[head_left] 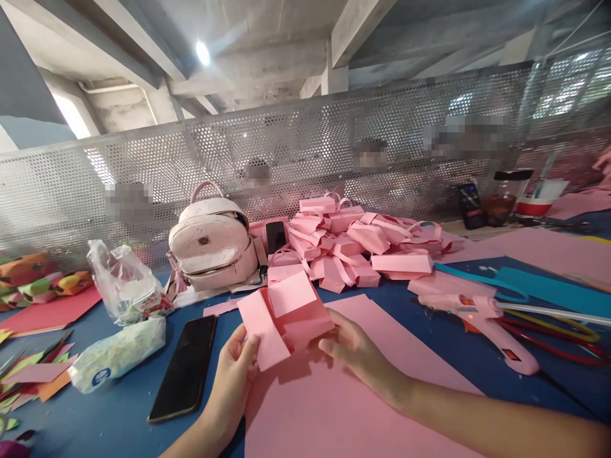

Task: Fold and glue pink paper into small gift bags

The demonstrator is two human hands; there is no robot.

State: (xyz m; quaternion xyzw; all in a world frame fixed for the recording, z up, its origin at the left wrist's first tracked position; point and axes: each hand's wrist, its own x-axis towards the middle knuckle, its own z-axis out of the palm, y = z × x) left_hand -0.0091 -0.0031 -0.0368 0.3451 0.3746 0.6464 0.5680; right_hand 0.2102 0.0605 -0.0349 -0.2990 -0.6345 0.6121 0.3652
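A folded pink paper piece (298,308) with raised flaps is held up between my two hands. My left hand (235,366) pinches its left flap between thumb and fingers. On the other side, my right hand (360,356) grips the lower right edge, its fingertips partly behind the paper. Beneath both hands lies a large flat pink sheet (353,407). Beyond the held piece is a heap of folded pink paper pieces (367,235), some with strip handles. A pink glue gun (487,324) rests on the blue table to the right.
A black phone (186,366), a tissue pack (119,353) and a plastic bag (126,283) lie left. Behind stand a pale pink backpack (212,245) and a perforated metal screen (296,140). Blue paper (558,289) and coloured strips (563,337) lie right; paper scraps (41,375) far left.
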